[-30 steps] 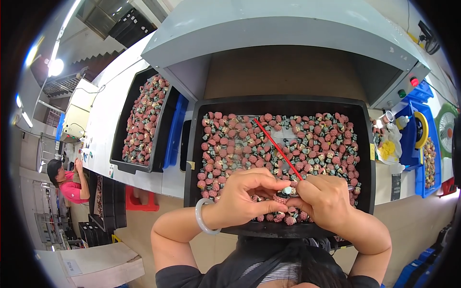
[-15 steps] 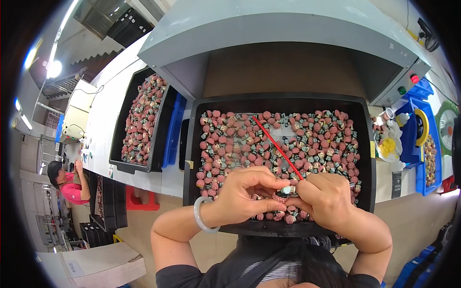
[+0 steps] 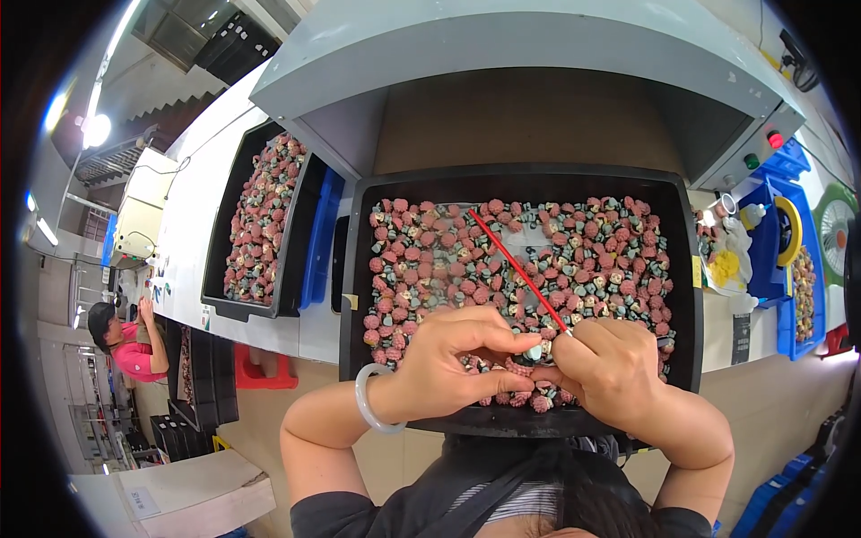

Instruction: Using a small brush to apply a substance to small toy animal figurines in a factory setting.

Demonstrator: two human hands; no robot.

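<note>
In my left hand (image 3: 448, 363), a small figurine (image 3: 533, 355) with a pink bumpy part and a pale part is pinched between thumb and fingers. My right hand (image 3: 614, 369) is closed around a thin red-handled brush (image 3: 516, 267). Its long handle slants away to the far left, and a silvery band shows by my knuckles; the tip is hidden behind my fingers. My right fingertips meet the figurine's right side. Both hands are over the near part of a black tray (image 3: 352, 269) full of similar pink and grey-green figurines.
A grey booth (image 3: 538, 45) arches over the tray's far side. At left stands another black tray (image 3: 215, 260) of figurines, beside a blue bin (image 3: 321, 242). Blue trays (image 3: 762, 242) and a green fan (image 3: 834, 229) are at right. A person in pink (image 3: 134, 345) sits far left.
Both hands keep almost the same grip on the figurine and brush. The view has shifted slightly, and the tray appears a little higher.
</note>
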